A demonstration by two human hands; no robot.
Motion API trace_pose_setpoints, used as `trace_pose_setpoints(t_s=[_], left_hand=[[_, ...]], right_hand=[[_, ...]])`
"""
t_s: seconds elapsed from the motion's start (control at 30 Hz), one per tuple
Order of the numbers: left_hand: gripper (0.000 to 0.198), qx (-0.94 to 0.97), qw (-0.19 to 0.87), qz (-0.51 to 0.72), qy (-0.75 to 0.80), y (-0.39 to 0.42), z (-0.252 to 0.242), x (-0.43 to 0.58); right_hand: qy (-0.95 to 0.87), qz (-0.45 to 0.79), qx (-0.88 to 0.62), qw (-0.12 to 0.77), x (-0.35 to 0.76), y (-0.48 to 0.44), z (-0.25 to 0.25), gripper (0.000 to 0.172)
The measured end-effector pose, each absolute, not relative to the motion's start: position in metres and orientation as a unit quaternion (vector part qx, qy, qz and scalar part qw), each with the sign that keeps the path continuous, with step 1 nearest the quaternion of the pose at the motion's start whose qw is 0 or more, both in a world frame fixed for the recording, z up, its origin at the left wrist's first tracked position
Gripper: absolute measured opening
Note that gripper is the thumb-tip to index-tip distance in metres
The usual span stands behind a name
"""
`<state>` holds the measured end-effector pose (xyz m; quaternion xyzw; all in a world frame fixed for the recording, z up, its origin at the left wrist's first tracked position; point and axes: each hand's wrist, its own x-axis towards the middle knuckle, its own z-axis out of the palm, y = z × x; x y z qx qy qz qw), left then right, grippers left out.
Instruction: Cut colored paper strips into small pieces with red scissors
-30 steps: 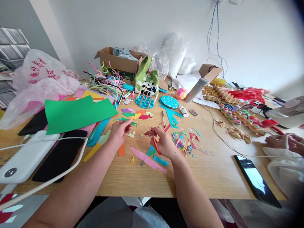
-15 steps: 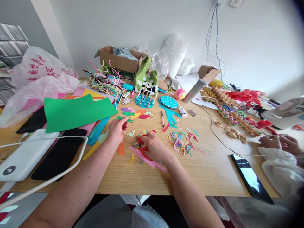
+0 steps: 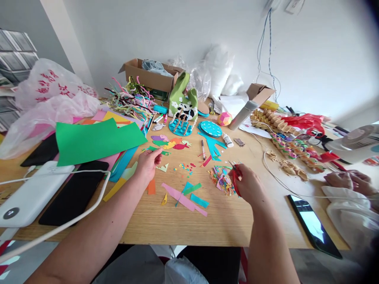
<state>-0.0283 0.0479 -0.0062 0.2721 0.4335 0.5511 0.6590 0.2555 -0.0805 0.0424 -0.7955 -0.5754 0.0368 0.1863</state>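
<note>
My left hand (image 3: 148,162) is closed in a pinch at a small green paper piece (image 3: 166,152), which shows on both sides of its fingertips. Just beyond it lie several paper fish (image 3: 177,142) in purple, orange, red and other colours. My right hand (image 3: 250,181) is closed round red-handled scissors (image 3: 236,178), their blades pointing away over the edge of a heap of coloured paper scraps (image 3: 222,178). Between the hands are small coloured dots (image 3: 185,169), a pink paper strip (image 3: 179,196) and blue strips (image 3: 199,200).
Green sheets (image 3: 94,140) cover coloured paper at left, near a white power bank (image 3: 32,193). At the back stand a cardboard box (image 3: 148,77), a panda bag (image 3: 183,100) and a grey bottle (image 3: 243,114). A phone (image 3: 310,225) and another person's hands (image 3: 349,180) are at right.
My right hand has moved right with the scissors, from the pink strip to the scrap heap, uncovering the dots and the blue and green strips. My left hand has stayed nearly in place.
</note>
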Motion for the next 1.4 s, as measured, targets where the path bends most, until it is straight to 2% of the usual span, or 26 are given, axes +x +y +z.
trace_pose_setpoints(t_s=[0.07, 0.17, 0.37, 0.4, 0.63, 0.97, 1.4], left_hand=[[0.028, 0.287, 0.667, 0.539, 0.427, 0.045, -0.006, -0.026], [0.028, 0.309, 0.671, 0.522, 0.426, 0.042, -0.004, -0.024], [0.028, 0.366, 0.666, 0.485, 0.433, 0.037, -0.005, -0.022], [0.028, 0.379, 0.665, 0.477, 0.432, 0.037, -0.005, -0.021], [0.027, 0.453, 0.662, 0.435, 0.408, 0.030, -0.010, -0.019], [0.022, 0.483, 0.700, 0.382, 0.362, 0.022, -0.007, -0.017], [0.023, 0.509, 0.681, 0.367, 0.376, 0.018, -0.002, -0.015]], right_hand=[[-0.533, 0.010, -0.835, 0.137, 0.269, -0.084, 0.031, 0.003], [-0.526, -0.004, -0.844, 0.104, 0.274, -0.084, 0.020, 0.014], [-0.503, -0.022, -0.842, 0.192, 0.253, -0.066, 0.039, 0.007], [-0.500, 0.032, -0.824, 0.266, 0.244, -0.061, 0.043, 0.006], [-0.622, 0.307, -0.610, 0.383, 0.162, -0.032, 0.033, 0.024], [-0.570, 0.352, -0.601, 0.436, 0.147, -0.035, 0.018, 0.027], [-0.557, 0.375, -0.577, 0.465, 0.144, -0.039, 0.017, 0.021]])
